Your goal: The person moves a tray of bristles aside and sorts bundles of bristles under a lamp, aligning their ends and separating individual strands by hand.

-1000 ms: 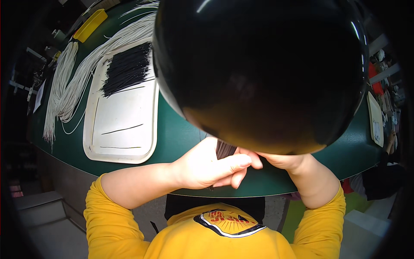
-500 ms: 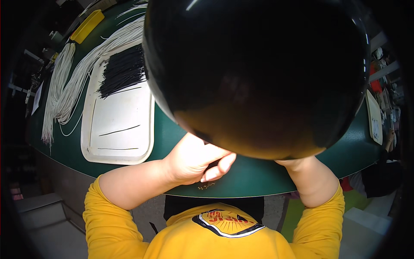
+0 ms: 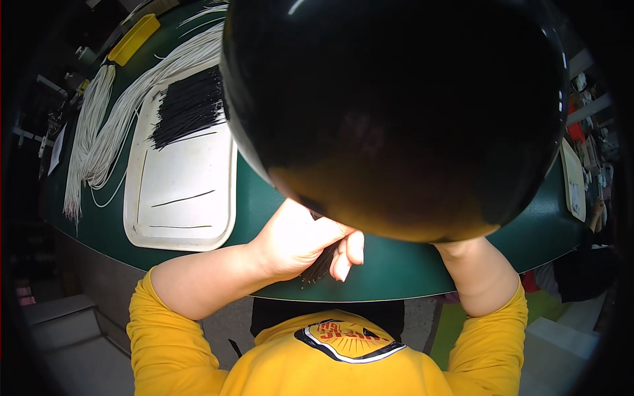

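My left hand [image 3: 305,239] is curled around a bundle of thin black strips [image 3: 321,264] near the front edge of the green table [image 3: 396,267]; the bundle's lower end sticks out below my fingers. A big black rounded object [image 3: 396,112] fills the upper middle of the view and hides my right hand. Only my right forearm [image 3: 481,274] shows, going up under that object.
A cream tray [image 3: 181,191] lies on the table to the left, with a heap of black strips [image 3: 188,105] at its far end and two loose ones. Long white cords [image 3: 99,135] run beside it. A yellow bin [image 3: 134,38] sits at the back left.
My left hand has shifted slightly and the black bundle's end now shows below the fingers. The right hand's fingers, seen meeting the left a second ago, are now hidden.
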### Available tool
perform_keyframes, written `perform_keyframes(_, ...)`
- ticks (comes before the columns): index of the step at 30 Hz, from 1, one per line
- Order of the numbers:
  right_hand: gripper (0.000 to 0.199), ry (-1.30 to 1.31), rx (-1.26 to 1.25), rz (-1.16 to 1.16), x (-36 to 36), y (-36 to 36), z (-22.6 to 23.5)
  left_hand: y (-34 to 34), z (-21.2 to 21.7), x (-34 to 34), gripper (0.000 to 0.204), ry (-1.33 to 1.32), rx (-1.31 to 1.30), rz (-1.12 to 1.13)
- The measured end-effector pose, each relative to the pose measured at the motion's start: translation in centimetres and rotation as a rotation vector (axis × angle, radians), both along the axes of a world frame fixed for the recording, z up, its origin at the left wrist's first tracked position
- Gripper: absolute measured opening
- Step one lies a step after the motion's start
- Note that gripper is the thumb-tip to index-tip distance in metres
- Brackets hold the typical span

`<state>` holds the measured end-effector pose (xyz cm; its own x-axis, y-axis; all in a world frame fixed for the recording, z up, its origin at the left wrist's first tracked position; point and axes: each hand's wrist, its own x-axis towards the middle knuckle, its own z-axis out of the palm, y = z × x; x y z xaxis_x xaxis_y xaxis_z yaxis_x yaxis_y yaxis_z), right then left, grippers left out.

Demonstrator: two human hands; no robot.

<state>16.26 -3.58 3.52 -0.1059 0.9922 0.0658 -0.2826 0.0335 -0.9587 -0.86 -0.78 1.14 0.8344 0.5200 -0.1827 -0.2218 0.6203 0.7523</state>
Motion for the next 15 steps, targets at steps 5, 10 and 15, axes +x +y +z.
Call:
perform_keyframes(5,0.02,0.316,-0.243,0.059,0.8,0.5,-0.2,0.0,0.0,-0.3,0.014,-0.105,-0.064,-0.023)
perform_keyframes(10,0.016,0.146,-0.012,0.175,1.0,0.4,-2.2,0.2,-0.4,-0.3,0.014,-0.134,-0.075,-0.015)
perform_keyframes(15,0.007,-0.012,0.041,0.059,0.3,0.3,-2.0,0.0,-0.3,0.1,0.015,-0.084,-0.129,0.004)
